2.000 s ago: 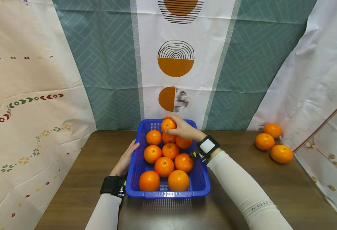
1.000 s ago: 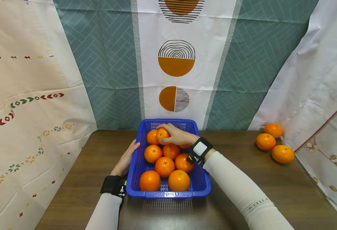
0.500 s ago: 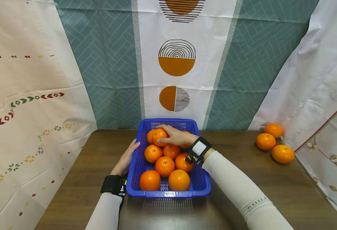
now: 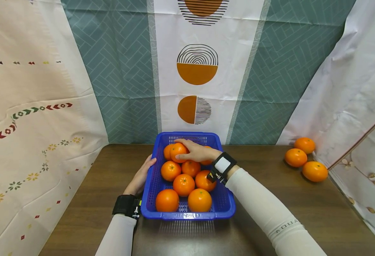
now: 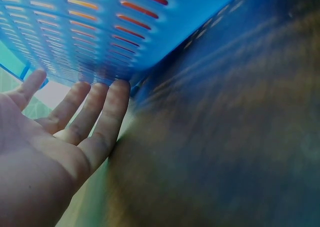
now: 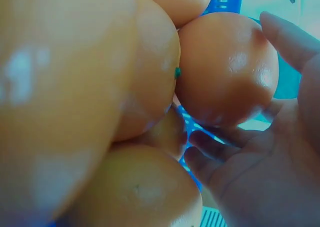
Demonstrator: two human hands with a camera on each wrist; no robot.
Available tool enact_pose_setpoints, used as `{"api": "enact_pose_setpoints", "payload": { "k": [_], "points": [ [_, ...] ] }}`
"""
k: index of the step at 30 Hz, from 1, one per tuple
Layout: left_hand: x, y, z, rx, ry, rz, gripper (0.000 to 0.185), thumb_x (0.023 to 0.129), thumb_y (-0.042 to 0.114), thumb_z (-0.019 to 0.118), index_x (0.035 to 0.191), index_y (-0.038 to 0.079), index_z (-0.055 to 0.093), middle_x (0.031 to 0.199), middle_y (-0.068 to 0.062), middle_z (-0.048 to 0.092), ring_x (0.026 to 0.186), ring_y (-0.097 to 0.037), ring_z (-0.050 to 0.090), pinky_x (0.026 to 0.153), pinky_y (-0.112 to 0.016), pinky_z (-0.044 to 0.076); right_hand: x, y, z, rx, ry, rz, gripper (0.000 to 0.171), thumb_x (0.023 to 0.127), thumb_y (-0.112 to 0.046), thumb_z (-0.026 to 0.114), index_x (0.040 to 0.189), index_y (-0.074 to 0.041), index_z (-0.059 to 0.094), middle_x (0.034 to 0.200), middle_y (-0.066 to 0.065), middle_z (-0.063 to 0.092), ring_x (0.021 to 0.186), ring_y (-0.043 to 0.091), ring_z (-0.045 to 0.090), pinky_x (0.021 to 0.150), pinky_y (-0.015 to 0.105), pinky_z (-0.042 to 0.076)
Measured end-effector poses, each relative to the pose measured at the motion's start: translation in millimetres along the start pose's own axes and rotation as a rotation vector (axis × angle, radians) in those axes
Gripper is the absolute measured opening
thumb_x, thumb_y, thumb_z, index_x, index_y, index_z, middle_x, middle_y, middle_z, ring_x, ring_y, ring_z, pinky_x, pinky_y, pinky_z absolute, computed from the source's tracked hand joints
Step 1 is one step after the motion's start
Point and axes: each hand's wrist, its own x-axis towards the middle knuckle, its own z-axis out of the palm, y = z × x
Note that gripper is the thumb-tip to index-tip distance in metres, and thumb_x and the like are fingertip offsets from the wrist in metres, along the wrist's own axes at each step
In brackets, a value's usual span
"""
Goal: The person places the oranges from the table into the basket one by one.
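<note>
A blue slotted plastic basket [image 4: 224, 206] stands on the brown table [image 4: 286, 209] and holds several oranges. My right hand [image 4: 194, 151] reaches over the far end of the basket and grips one orange [image 4: 178, 151] that rests on top of the others; in the right wrist view the same orange [image 6: 227, 69] lies against the curled fingers [image 6: 290, 39]. My left hand [image 4: 141, 177] lies flat against the basket's left outer wall [image 5: 100, 32], its fingers [image 5: 100, 112] straight and touching the plastic.
Three loose oranges [image 4: 297, 156] lie at the table's far right by a white curtain [image 4: 350, 89]. Patterned cloth hangs behind the table and at the left.
The right hand has brought its orange down and a little left, from above the basket's far rim onto the pile. It has barely moved in the last half second. The left hand stays put.
</note>
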Motion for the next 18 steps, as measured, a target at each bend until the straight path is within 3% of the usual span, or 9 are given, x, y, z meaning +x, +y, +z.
{"api": "enact_pose_setpoints", "payload": {
  "k": [11, 18],
  "points": [
    [0.2, 0.0, 1.8, -0.010, 0.007, -0.010, 0.060, 0.113, 0.045, 0.033, 0.166, 0.025, 0.012, 0.161, -0.023, 0.031, 0.121, -0.026, 0.059, 0.094, -0.048, 0.055, -6, -1, -16, 0.043, 0.089, -0.047, 0.071, 0.107, -0.039, 0.058, 0.165, -0.013, 0.025, 0.161, 0.016, 0.036, 0.148, 0.031, 0.036, 0.119, 0.053, 0.032],
    [-0.9, 1.8, 3.6, -0.018, 0.031, -0.010, 0.058, 0.114, 0.042, 0.032, 0.165, 0.023, 0.014, 0.160, -0.025, 0.032, 0.118, -0.025, 0.061, 0.092, -0.045, 0.056, -16, -1, -32, 0.130, 0.211, -0.054, 0.066, 0.107, -0.036, 0.059, 0.163, -0.016, 0.030, 0.160, 0.021, 0.038, 0.150, 0.035, 0.035, 0.120, 0.057, 0.029]
  ]
}}
